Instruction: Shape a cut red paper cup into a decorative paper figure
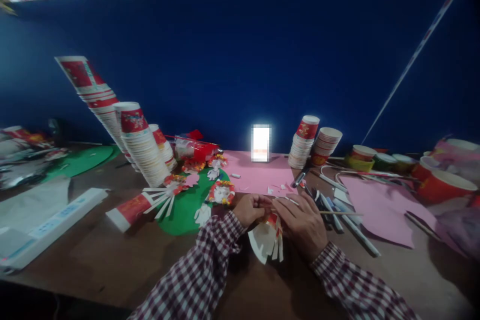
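My left hand (249,211) has thumb and bent fingers closed on the upper end of a cut paper cup (268,238), right in front of me. My right hand (305,220) lies over the other side of it, fingers reaching to meet the left ones; I cannot tell whether they are clamped on the cup or only resting there, since the back of the hand hides them. The cup's pale inside shows below my fingers, with narrow strips hanging down beside a wider curved piece. A thin stick (343,213) juts out to the right of my right hand, above some markers (356,234).

Just beyond my left hand, a green sheet (176,220) carries white paper cutouts (203,215) and a red-and-yellow trimmed piece (221,193). At the sheet's left edge is a cup piece with splayed strips (165,199), and near it a red paper cup (132,211) lies on its side.

Farther off, tall cup stacks (140,145) lean on the left, and two shorter stacks (302,145) stand on the right. Between them a bright rectangle (261,142) (too blurred out to read) stands at the back of a pink sheet (247,170), before a blue partition (225,60).
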### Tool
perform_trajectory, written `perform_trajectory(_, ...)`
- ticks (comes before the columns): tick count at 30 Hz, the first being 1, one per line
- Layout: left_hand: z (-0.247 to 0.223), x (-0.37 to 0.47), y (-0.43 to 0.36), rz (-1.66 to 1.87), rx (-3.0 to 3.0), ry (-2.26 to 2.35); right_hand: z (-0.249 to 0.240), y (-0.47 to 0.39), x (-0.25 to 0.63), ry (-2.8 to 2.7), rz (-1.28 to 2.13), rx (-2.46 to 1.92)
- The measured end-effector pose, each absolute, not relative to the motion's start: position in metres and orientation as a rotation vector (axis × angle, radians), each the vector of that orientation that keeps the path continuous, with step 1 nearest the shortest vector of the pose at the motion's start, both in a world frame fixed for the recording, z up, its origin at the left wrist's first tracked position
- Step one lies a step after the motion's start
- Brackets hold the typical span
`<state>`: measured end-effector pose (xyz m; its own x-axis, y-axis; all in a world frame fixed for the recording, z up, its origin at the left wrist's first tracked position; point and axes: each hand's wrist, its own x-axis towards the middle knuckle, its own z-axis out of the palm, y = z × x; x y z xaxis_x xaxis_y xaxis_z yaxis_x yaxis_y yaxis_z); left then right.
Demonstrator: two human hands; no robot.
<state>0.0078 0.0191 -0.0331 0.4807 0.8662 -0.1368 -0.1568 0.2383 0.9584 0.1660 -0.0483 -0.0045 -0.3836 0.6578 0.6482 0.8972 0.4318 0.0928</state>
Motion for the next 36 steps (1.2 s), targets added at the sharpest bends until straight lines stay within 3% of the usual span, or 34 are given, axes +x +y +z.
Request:
perform_trajectory(18, -0.035, 0.002, 0.009, 0.951, 1.047, 0.850, -0.002, -0.075, 0.163, -2.006, -0.830, -1.285)
perform_trajectory(25, -0.041, 0.001, 0.011, 1.056, 1.086, 0.887, -0.008, -0.080, 0.169, -1.837, -0.565, -1.213)
perform_trajectory(36, -0.030, 0.005, 0.009, 1.029, 1.166, 1.038, -0.022, -0.077, 0.183, -1.723, -0.458, -1.300)
